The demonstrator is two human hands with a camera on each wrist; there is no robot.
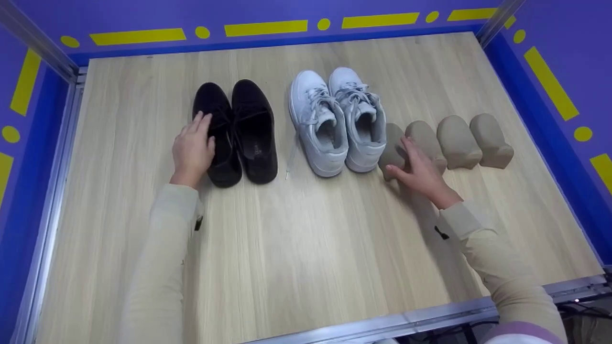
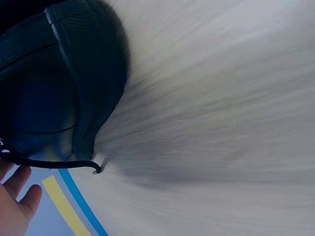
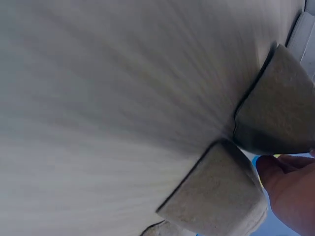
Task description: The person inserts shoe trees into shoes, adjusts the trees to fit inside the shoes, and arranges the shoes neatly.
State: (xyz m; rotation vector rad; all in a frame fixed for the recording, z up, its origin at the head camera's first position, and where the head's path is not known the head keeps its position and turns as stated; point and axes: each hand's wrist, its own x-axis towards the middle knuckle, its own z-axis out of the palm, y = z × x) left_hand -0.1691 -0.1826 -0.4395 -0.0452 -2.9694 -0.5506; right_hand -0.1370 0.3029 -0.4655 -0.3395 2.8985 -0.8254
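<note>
A pair of black lace-up shoes stands at the left of the wooden board, made up of a left black shoe (image 1: 217,138) and a right black shoe (image 1: 256,134). My left hand (image 1: 193,150) is at the outer side of the left one, fingers extended toward its laces. A black lace end (image 2: 74,163) hangs near the fingers in the left wrist view. My right hand (image 1: 420,172) hovers over a row of several tan toe-shaped shoe forms, thumb and fingers apart, by the leftmost form (image 1: 393,145) and its neighbour (image 1: 423,138). Whether its fingertips touch them is unclear.
Two white lace-up sneakers (image 1: 318,119) stand between the black shoes and the tan forms, one lace trailing on the wooden board (image 1: 287,248). Further tan forms (image 1: 456,141) sit to the right. Blue walls (image 1: 267,43) with yellow marks enclose the back and sides.
</note>
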